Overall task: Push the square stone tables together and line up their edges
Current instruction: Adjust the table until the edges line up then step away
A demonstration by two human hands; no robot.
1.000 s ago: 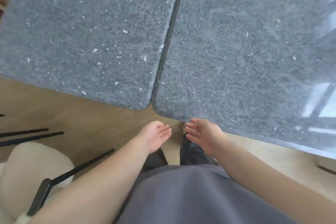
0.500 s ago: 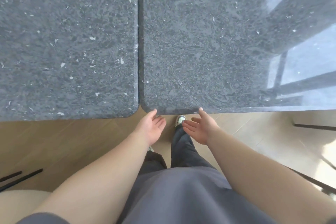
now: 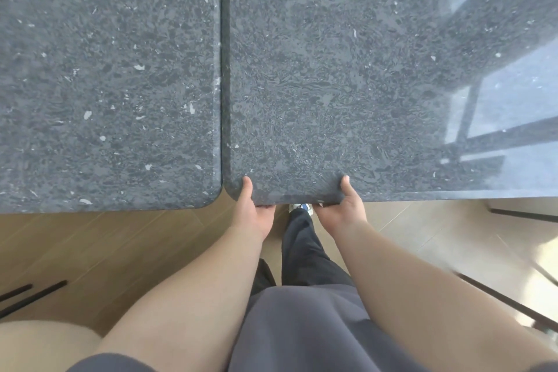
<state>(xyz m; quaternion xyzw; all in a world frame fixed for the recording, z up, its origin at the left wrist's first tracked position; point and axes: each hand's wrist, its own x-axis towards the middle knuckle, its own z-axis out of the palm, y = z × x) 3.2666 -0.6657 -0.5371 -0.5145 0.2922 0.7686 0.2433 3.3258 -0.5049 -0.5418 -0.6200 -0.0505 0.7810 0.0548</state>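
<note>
Stone tables sit side by side, a thin seam between; our left hand and right hand clamp the right tabletop near edge, thumbs on top, fingers hidden beneath, left tabletop untouched

Single head-worn view, steeply downward and close over the near table edge and hands.
</note>
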